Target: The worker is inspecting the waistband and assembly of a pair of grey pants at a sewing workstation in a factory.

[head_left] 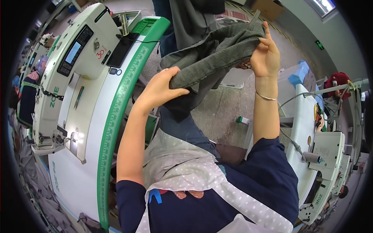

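Note:
A grey checked garment [217,64] with a thick band-like edge is stretched between my two hands, above the floor and away from the sewing table. My left hand [157,87] grips the band's near left end, fingers behind the cloth and thumb pointing along its lower side. At the far right end, my right hand [266,56] holds the bunched cloth with some fingers bent into it and the index finger raised. Darker cloth of the garment hangs below the band. The fingertips behind the fabric are hidden.
On my left stands a white sewing machine [74,58] on a white table with a green ruler edge [112,120]. Tweezers [79,97] and a dark phone [122,50] lie there. Another sewing machine [326,167] with a thread cone [312,157] is on my right. Grey cloth [190,19] hangs ahead.

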A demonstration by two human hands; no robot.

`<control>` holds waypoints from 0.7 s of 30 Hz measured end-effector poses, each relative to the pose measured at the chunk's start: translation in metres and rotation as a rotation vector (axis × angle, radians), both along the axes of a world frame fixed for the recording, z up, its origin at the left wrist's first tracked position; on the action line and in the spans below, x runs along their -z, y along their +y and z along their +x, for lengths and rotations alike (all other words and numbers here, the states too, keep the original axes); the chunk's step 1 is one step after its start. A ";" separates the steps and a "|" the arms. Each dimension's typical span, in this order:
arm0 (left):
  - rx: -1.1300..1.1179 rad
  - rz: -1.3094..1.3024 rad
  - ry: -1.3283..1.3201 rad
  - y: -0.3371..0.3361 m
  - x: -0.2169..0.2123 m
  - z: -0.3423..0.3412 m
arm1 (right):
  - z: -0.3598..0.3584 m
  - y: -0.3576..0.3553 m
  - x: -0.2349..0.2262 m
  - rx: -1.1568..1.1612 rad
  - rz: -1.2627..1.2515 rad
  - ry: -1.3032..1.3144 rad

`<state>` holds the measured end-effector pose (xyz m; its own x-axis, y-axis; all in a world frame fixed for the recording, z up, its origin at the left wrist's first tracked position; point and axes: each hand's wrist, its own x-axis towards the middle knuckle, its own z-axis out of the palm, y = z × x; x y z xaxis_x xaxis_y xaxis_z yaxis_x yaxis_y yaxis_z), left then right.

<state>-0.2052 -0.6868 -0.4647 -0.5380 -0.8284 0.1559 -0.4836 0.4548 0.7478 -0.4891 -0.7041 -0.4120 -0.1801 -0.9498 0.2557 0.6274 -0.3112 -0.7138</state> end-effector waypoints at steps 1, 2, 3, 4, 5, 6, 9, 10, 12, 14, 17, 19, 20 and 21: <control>0.031 -0.024 -0.023 0.006 -0.002 0.001 | -0.005 -0.003 0.007 -0.032 -0.006 -0.107; 0.097 -0.141 -0.099 0.007 0.001 0.001 | -0.008 -0.005 0.014 -0.063 -0.013 -0.214; 0.002 -0.403 -0.155 0.013 0.001 0.000 | -0.009 -0.005 0.020 -0.061 -0.009 -0.214; -0.094 -0.665 -0.210 0.019 0.001 -0.002 | -0.009 -0.005 0.025 -0.068 -0.012 -0.299; -0.228 -0.876 -0.218 0.020 0.007 0.000 | -0.010 -0.004 0.029 -0.075 -0.016 -0.382; -0.294 -0.976 -0.172 0.018 0.013 0.004 | -0.009 -0.004 0.033 -0.047 -0.004 -0.407; -0.418 -1.109 -0.119 0.013 0.022 0.014 | -0.007 0.009 0.046 -0.060 -0.019 -0.541; -0.486 -1.124 -0.073 0.012 0.025 0.018 | -0.011 0.014 0.063 -0.221 -0.107 -0.638; -0.604 -1.070 0.002 0.016 0.035 0.033 | 0.006 0.039 0.075 -0.211 0.008 -0.647; -0.646 -1.040 -0.025 0.018 0.047 0.049 | 0.029 0.082 0.084 -0.316 0.109 -0.693; -0.719 -0.913 0.125 0.027 0.046 0.058 | 0.056 0.147 0.105 -0.504 0.381 -0.337; -0.711 -0.822 0.207 0.035 0.049 0.059 | 0.059 0.162 0.108 -0.999 0.524 0.678; -0.676 -0.769 0.206 0.042 0.048 0.060 | 0.062 0.155 0.110 -1.148 0.348 0.929; -0.640 -0.715 0.211 0.049 0.044 0.058 | 0.063 0.141 0.113 -1.273 0.151 1.179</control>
